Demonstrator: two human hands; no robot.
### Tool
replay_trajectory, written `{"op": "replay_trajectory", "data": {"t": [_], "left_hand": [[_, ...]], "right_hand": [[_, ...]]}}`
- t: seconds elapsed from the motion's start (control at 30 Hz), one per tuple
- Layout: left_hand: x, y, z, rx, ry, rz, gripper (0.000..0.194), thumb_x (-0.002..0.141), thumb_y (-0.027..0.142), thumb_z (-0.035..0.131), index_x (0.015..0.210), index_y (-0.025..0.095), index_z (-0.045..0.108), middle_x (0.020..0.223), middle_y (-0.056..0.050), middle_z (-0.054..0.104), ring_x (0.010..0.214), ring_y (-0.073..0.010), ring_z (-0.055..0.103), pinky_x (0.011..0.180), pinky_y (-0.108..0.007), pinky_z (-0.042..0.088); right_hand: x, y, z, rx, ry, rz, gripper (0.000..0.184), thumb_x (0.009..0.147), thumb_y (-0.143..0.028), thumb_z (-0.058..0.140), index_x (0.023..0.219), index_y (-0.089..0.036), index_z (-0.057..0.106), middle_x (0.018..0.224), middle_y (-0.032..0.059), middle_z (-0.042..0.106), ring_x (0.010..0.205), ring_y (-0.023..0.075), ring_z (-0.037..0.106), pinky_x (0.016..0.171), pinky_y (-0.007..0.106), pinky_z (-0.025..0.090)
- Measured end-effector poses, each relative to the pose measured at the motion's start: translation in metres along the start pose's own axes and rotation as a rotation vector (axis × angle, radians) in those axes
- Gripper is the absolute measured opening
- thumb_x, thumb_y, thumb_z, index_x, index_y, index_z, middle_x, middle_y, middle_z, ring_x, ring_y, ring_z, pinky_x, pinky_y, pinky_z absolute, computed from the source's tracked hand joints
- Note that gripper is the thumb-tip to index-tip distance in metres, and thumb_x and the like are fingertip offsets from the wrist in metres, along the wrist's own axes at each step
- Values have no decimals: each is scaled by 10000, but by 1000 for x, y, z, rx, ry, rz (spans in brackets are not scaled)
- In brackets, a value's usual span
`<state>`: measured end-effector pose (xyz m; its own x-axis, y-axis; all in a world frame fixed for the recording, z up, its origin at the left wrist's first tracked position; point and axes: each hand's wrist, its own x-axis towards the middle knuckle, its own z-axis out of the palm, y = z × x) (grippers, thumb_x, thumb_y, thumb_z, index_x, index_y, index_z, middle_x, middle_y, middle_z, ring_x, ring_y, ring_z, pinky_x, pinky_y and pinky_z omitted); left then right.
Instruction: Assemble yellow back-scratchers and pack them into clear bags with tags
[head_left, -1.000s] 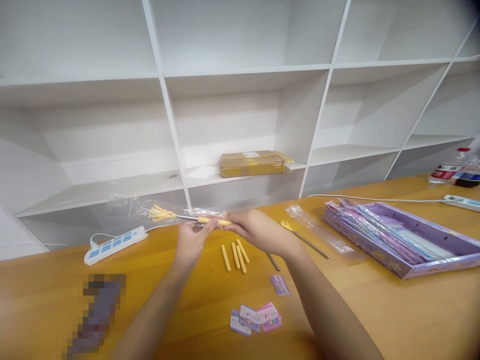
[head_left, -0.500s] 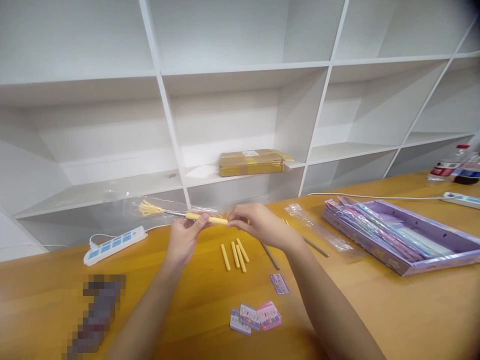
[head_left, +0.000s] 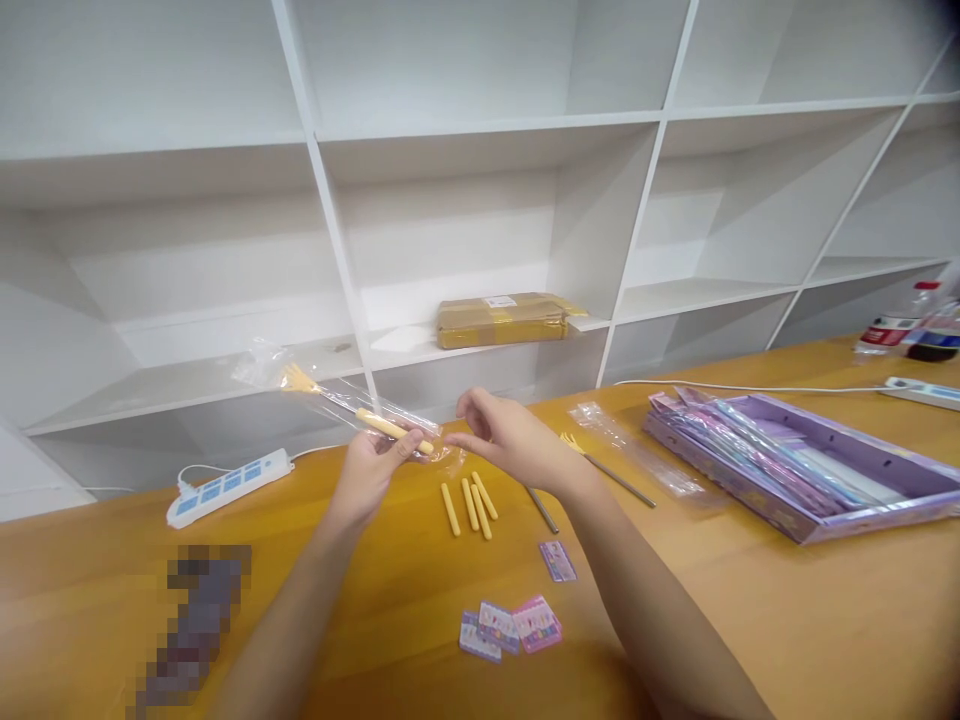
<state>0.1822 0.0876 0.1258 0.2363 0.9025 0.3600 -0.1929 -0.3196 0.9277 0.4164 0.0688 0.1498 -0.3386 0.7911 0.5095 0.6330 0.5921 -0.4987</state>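
My left hand (head_left: 369,468) is closed around the yellow handle of a back scratcher (head_left: 391,430), which has a metal rod and a yellow pronged head. A clear plastic sleeve (head_left: 264,365) covers it and sticks out past the head at the upper left. Just right of the handle's end, my right hand (head_left: 501,435) is held in the air, thumb and fingers apart, with nothing in it. Below the hands, several yellow handle sticks (head_left: 472,505) lie on the table. Another pronged head on a metal rod (head_left: 621,480) rests beyond my right wrist, and a second rod (head_left: 543,512) lies partly hidden by it.
Small printed cards (head_left: 510,628) lie near the front. On the right, a purple tray (head_left: 814,532) holds several wrapped items beside an empty clear sleeve (head_left: 637,450). A power strip (head_left: 231,488) is at left, bottles (head_left: 896,325) far right. White shelving (head_left: 487,130) with a carton (head_left: 502,322) stands behind.
My right hand has let go of the handle's end and opened. The back scratcher has tilted, its head rising and its handle end dropping, and the sleeve now reaches along the handle.
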Motion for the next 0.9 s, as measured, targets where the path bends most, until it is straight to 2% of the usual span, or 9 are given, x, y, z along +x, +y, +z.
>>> {"op": "replay_trajectory", "data": {"t": [0.1,0.17,0.27,0.4,0.5,0.57,0.73,0.9], "left_hand": [[0,5,-4,31,-3,1,334,843,415,856,999,144,737,914,-60,764,802,-172,716,723,-277,606],[0,9,-5,33,9,-10,399,851,425,849,1107,157,703,921,-55,762,792,-171,712,695,-275,600],[-1,14,-6,1,42,-27,461,851,429,851,1179,168,658,899,-40,753,794,-160,705,701,-256,584],[-2,17,-6,-50,47,-58,474,837,426,863,1174,175,643,882,-18,729,786,-140,689,717,-236,557],[-2,14,-7,-28,31,-71,479,851,445,845,1193,180,641,907,-27,721,829,-159,683,729,-253,549],[-2,11,-7,14,14,-65,466,856,455,836,1185,180,653,946,-42,722,876,-178,682,746,-269,548],[-2,7,-2,70,-68,-63,432,838,468,847,1114,176,688,953,-51,718,874,-194,674,761,-294,548],[-3,2,9,38,-155,-61,392,856,499,823,1009,166,686,893,-41,695,759,-159,647,687,-277,540]], "right_hand": [[-1,3,-1,22,0,-39,273,1089,-389,506,1305,-223,513,899,0,655,767,146,580,700,264,410],[-1,5,-1,12,20,-67,275,1101,-290,440,1364,-241,504,1001,22,669,819,149,603,746,276,441],[-1,7,-1,-8,29,-132,323,1059,-227,526,1380,-262,527,1124,40,636,810,131,607,791,292,482],[-1,5,0,53,20,-304,314,1029,-191,604,1330,-279,627,1158,55,566,849,121,598,845,302,517],[-2,1,0,145,29,-425,154,1026,-223,632,1126,-260,743,1101,62,541,959,148,607,853,299,530],[-3,-3,-1,177,39,-465,116,1022,-244,647,994,-233,759,1091,68,544,1001,159,612,868,304,536],[-2,-11,-1,201,24,-509,107,1050,-237,604,1026,-217,706,1141,75,662,1115,187,619,1000,364,509],[2,-8,14,143,116,-446,91,1057,-255,600,1002,-207,653,966,47,701,945,180,619,864,334,497]]}}
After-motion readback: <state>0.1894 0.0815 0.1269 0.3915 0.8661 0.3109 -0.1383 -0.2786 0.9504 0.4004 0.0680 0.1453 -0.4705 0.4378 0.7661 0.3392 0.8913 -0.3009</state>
